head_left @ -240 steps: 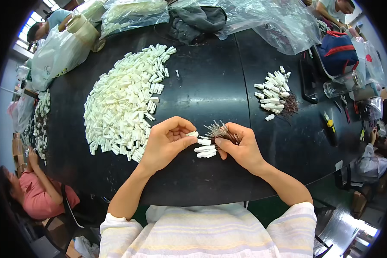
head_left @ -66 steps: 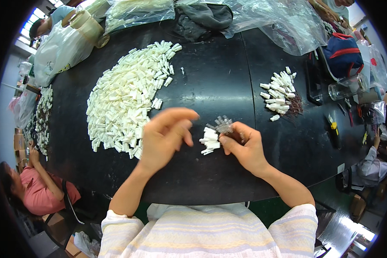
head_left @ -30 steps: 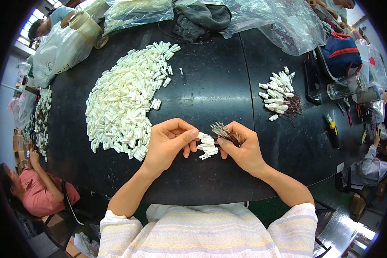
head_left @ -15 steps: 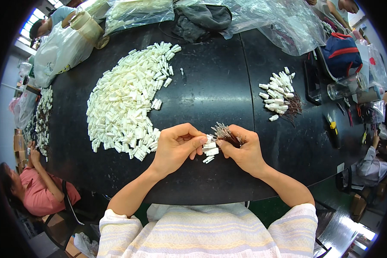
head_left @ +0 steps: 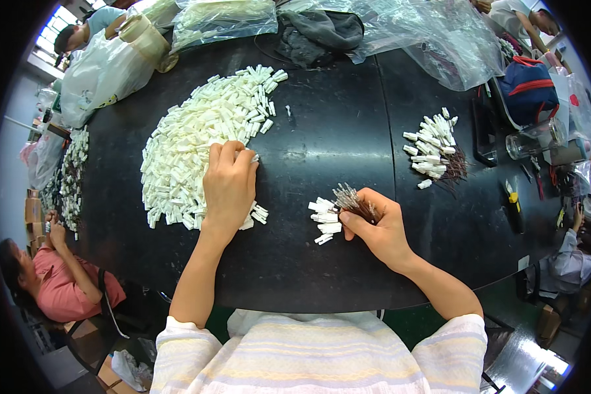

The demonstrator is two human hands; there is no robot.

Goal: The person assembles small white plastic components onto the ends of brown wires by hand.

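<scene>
A large heap of small white plastic connector housings (head_left: 184, 151) covers the left part of the black table. At the heap's right edge, my left hand (head_left: 230, 184) reaches down with its fingers drawn together. A white housing (head_left: 255, 158) shows at its fingertips, which are partly hidden. Near the table's middle, my right hand (head_left: 381, 226) is closed around a bundle of thin brown wires (head_left: 358, 205) with silvery tips pointing up and away. Several white housings (head_left: 324, 214) sit just left of that bundle; whether they are joined to its wires I cannot tell.
Right of centre lies a pile of white housings with brown wires (head_left: 433, 148). Beyond it are a dark phone (head_left: 484, 134), a glass jar (head_left: 535, 139), a yellow-black cutter (head_left: 513, 203) and a blue bag (head_left: 526, 88). Plastic bags (head_left: 433, 49) line the far edge. Other people work nearby.
My left hand has left the wire bundle and moved left and away to the heap. My right hand stays with the bundle. The whole view has shifted slightly right.
</scene>
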